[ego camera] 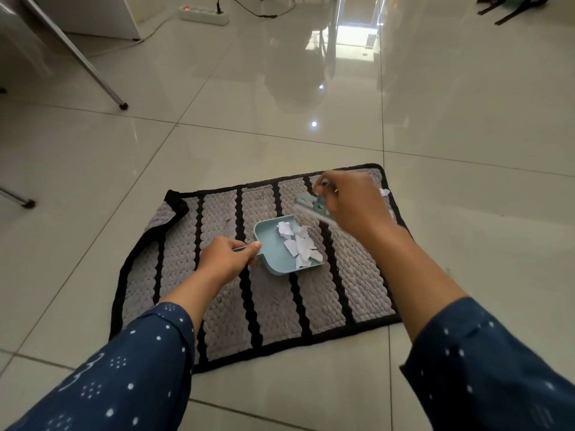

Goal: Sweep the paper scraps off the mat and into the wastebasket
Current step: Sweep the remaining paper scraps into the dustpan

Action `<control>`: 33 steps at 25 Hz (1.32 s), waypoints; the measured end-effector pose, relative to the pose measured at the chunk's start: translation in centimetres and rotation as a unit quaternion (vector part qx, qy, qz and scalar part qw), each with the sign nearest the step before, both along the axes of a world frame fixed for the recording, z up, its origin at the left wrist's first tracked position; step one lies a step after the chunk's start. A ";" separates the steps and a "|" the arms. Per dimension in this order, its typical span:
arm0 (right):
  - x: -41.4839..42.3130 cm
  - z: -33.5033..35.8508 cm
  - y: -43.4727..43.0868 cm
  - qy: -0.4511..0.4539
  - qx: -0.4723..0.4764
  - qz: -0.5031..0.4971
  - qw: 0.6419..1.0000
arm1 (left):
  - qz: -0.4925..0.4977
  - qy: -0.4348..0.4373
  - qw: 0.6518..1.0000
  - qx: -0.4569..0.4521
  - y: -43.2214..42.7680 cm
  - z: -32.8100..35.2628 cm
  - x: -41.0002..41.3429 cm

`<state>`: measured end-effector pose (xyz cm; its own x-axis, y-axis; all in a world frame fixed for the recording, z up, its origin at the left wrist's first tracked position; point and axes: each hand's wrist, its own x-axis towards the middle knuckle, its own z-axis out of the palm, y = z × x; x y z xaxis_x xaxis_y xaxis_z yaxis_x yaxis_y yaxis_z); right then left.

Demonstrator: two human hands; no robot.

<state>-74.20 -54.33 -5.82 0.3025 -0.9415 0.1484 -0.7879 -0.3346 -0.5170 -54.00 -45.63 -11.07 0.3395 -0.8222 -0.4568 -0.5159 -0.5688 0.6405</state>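
A grey mat (224,306) with black stripes and a black border lies on the tiled floor. On it rests a small light blue dustpan (272,244) holding several white paper scraps (300,244). My left hand (228,258) is shut on the dustpan's handle. My right hand (351,206) grips a small blue-grey hand brush (312,205), blurred, just beyond the dustpan's open edge. More white scraps (385,192) show near the mat's far right edge, partly hidden by my right hand. No wastebasket is in view.
The mat's far left corner (177,206) is folded over. Metal furniture legs (93,70) stand at the far left. A white power strip (203,14) with cables lies at the back. Glossy floor tiles surround the mat.
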 end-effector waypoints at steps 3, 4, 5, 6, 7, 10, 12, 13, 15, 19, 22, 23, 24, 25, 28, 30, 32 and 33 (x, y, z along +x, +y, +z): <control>-1.5 0.0 -4.8 0.016 -0.025 -0.062 0.998 | 0.000 0.003 1.000 -0.011 -0.8 -0.4 -0.4; -2.0 -0.3 -5.9 0.035 -0.021 -0.069 0.997 | -0.004 0.001 1.000 -0.013 -1.0 -0.4 -0.7; -2.5 -0.8 -6.5 0.053 -0.008 -0.069 0.996 | -0.008 -0.001 1.000 -0.014 -1.3 -0.4 -0.9; -2.8 -1.2 -6.7 0.063 0.009 -0.064 0.996 | -0.011 -0.002 1.000 -0.016 -1.5 -0.5 -1.2; -2.9 -1.4 -6.4 0.065 0.023 -0.056 0.996 | -0.013 -0.005 1.000 -0.017 -1.7 -0.6 -1.4; -3.0 -1.2 -3.9 0.058 0.029 -0.010 0.998 | -0.023 -0.017 1.000 -0.013 -2.2 -0.9 -1.7; -3.3 -0.8 -2.2 0.051 0.017 0.030 0.998 | -0.024 -0.014 1.000 -0.008 -2.6 -1.1 -1.7; -3.7 -0.6 -1.9 0.047 0.004 0.028 0.998 | -0.023 -0.010 1.000 -0.005 -2.7 -1.1 -1.7; -5.5 -0.4 -2.8 0.038 -0.022 -0.032 0.999 | -0.028 -0.003 1.000 -0.004 -2.9 -1.0 -2.0; -8.7 -1.1 -4.6 0.064 -0.022 -0.139 0.988 | -0.026 -0.003 1.000 -0.007 -3.2 -0.8 -2.9; -7.4 -2.1 -2.7 0.057 0.013 -0.080 0.995 | -0.029 -0.014 0.999 -0.005 -3.3 -0.9 -3.1; -6.9 -2.2 -1.9 0.055 0.015 -0.061 0.997 | -0.028 -0.015 0.999 -0.007 -3.4 -0.9 -3.1; -6.9 -2.2 -1.4 0.047 0.012 -0.054 0.997 | -0.029 -0.015 0.999 -0.008 -3.4 -0.9 -3.1; -7.2 -1.8 -1.3 0.029 0.009 -0.065 0.997 | -0.030 -0.015 0.999 -0.010 -3.4 -1.0 -3.1; -10.2 -0.9 -2.7 -0.005 -0.030 -0.157 0.987 | -0.032 -0.009 0.999 -0.013 -3.4 -1.2 -3.0; -11.8 -1.2 -4.1 0.004 -0.037 -0.195 0.980 | -0.033 -0.011 0.999 -0.014 -3.3 -1.5 -2.9; -11.3 -1.9 -4.3 0.021 -0.010 -0.166 0.986 | -0.027 -0.008 0.999 -0.015 -3.2 -1.7 -2.9; -10.5 -2.2 -3.9 0.025 0.001 -0.142 0.990 | -0.022 -0.004 1.000 -0.017 -3.2 -1.9 -2.9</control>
<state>-84.66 -58.19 -8.00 0.0329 -0.9899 0.1380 -0.8748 -0.0953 -0.4750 -56.89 -48.78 -12.98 0.3062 -0.8518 -0.4250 -0.5453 -0.5229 0.6552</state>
